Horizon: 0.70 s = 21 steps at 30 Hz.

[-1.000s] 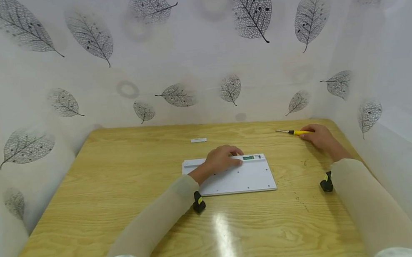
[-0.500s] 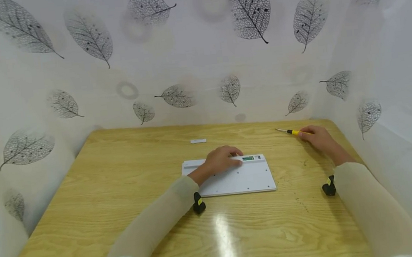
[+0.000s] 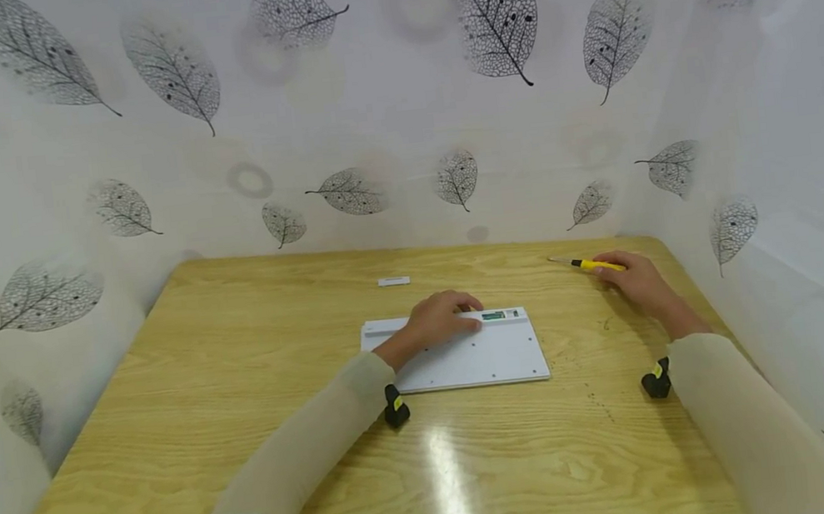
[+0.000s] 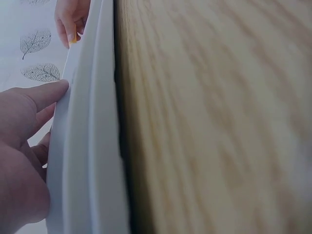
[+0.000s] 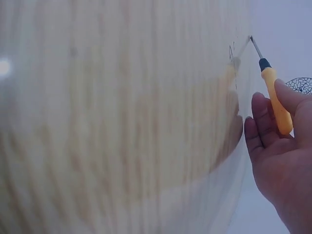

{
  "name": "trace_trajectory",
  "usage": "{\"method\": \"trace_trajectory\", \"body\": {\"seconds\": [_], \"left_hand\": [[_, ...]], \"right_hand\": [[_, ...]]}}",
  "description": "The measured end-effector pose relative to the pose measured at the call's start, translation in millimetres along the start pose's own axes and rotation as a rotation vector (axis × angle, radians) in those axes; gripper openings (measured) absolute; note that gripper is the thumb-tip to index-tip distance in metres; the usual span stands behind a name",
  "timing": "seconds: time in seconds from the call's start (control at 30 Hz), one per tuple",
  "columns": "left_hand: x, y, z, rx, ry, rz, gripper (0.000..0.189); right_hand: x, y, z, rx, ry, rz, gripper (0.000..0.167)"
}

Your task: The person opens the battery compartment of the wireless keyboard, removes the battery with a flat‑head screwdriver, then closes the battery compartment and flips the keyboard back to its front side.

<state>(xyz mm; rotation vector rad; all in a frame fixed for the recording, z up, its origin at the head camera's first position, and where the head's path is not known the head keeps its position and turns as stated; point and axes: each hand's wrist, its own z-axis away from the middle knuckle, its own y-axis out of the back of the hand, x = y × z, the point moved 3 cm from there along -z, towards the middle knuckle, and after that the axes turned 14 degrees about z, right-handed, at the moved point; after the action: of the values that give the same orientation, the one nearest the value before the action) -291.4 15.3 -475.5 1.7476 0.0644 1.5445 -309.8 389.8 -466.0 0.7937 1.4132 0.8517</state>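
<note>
A white keyboard lies face down on the table, a slot with green batteries showing at its back right. My left hand grips its raised back edge, thumb on the near side and fingers over the far side. In the left wrist view, the thumb of the left hand presses on the white keyboard. At the table's right, my right hand holds a yellow screwdriver by its handle, tip towards the left. The right wrist view shows the screwdriver between thumb and fingers of the right hand.
A small white battery cover lies behind the keyboard. Wood-grain table spreads around, with dark specks to the right of the keyboard. Leaf-patterned cloth hangs along the back and both sides.
The screwdriver has turned slightly in my right hand, and more of its handle shows now. My left hand and the keyboard stay in place.
</note>
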Motion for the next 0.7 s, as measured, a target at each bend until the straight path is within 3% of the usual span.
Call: {"method": "trace_trajectory", "body": {"seconds": [0.37,0.7], "left_hand": [[-2.5,0.2,-0.7,-0.007,-0.021,-0.020,0.030],[-2.0,0.1,0.2,-0.005,-0.018,-0.014,0.030]], "right_hand": [[-9.6,-1.4,10.2,-0.014,-0.041,-0.185,0.049],[-11.9,-0.1,16.4,-0.019,-0.054,-0.205,0.049]]}}
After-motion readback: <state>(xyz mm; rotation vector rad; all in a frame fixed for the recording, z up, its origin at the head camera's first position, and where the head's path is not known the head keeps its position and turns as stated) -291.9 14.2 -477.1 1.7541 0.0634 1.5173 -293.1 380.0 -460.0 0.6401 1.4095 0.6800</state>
